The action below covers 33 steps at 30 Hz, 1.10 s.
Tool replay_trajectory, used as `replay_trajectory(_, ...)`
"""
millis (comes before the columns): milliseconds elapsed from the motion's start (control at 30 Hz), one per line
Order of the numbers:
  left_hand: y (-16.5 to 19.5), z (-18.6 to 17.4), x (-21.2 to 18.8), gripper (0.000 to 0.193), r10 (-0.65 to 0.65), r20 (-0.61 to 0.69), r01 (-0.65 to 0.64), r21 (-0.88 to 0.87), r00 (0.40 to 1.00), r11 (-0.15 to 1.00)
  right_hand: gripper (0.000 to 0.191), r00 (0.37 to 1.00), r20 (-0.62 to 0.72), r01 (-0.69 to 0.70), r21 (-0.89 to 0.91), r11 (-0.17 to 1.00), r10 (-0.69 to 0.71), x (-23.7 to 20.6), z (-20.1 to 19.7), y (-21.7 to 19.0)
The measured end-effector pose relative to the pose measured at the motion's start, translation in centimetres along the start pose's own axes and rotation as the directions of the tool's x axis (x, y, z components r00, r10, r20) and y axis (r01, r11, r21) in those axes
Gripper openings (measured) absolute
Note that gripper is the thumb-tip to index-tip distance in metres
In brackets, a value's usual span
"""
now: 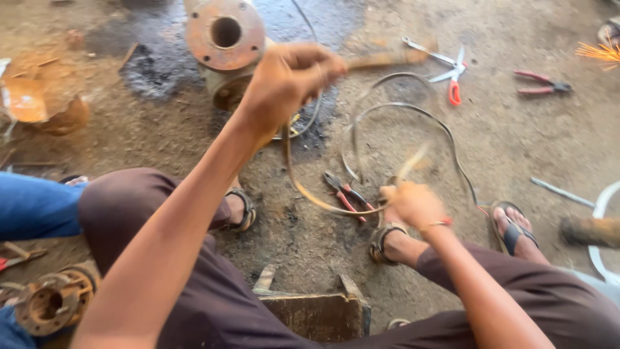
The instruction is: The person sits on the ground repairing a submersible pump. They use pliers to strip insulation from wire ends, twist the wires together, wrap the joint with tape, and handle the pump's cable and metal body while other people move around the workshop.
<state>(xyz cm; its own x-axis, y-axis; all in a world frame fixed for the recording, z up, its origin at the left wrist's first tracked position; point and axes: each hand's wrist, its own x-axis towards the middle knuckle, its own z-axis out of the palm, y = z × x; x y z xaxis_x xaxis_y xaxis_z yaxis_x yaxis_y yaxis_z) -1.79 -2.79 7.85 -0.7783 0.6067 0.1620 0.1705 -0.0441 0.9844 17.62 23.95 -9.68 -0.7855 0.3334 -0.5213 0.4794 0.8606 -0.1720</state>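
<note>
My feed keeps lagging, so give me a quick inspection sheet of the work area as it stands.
Surface: bare dirt floor, dark stain near the top.
Job's things: curved metal strip looping between both hands; wooden stick in the left hand.
Clutter: red pliers by the foot, snips, more pliers, rusty flanged pipe, rusty flange.
Grippers: left hand raised, fisted and blurred; right hand gripping the strip.
Cables: nothing seen.
Surroundings: sparks top right; another person's sandalled foot.
</note>
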Motion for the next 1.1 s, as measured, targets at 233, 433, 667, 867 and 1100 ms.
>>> replay_trajectory(233,-0.6,2.0,-2.5,0.015,-0.19,0.203,0.149,0.202,0.96,0.968,0.052,0.985,0.062,0.17,-0.208,0.963,-0.161,-3.8,-7.2,-5.9)
replay_trajectory(433,-0.9,2.6,-3.6,0.016,-0.179,0.289,0.157,0.099,0.94,0.983,0.027,0.89,-0.317,0.455,0.578,0.677,-0.327,-8.6,-16.0,-6.0)
replay_trajectory(667,-2.0,3.2,-3.6,0.025,-0.266,0.301,0.237,0.13,0.916,0.963,0.038,0.774,-0.39,0.59,0.729,0.347,-0.499,-11.1,-18.0,-5.1)
replay_trajectory(867,-2.8,3.3,-3.6,0.025,-0.264,0.339,0.274,0.019,0.903,0.962,0.034,0.785,-0.37,0.561,0.766,0.315,-0.497,-10.8,-17.3,-5.3)
replay_trajectory(1100,-3.3,3.3,-3.7,0.027,-0.251,0.37,0.268,0.006,0.894,0.963,0.03,0.765,-0.378,0.565,0.783,0.26,-0.521,-10.9,-16.7,-5.8)
